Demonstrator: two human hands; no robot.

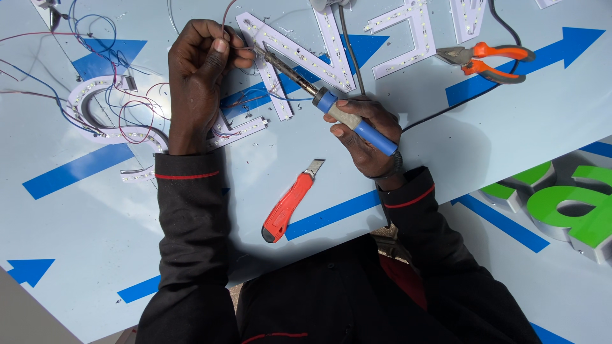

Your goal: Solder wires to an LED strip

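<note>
Head view: the right hand [366, 130] has its fingers wrapped around the blue and cream handle of a soldering iron [331, 105]. Its thin metal tip rests on a flat white letter panel [280, 57] dotted with tiny lights. The left hand [201, 70] has its fingers pinched shut on a thin wire [226, 13] just beside that tip. A curved white letter [102, 118] with tangled red and blue wires lies at the left. An orange utility knife [288, 205] and orange pliers [491, 60] lie on the smooth pale blue surface [83, 216].

Top letter panels [468, 16] cut off
</note>
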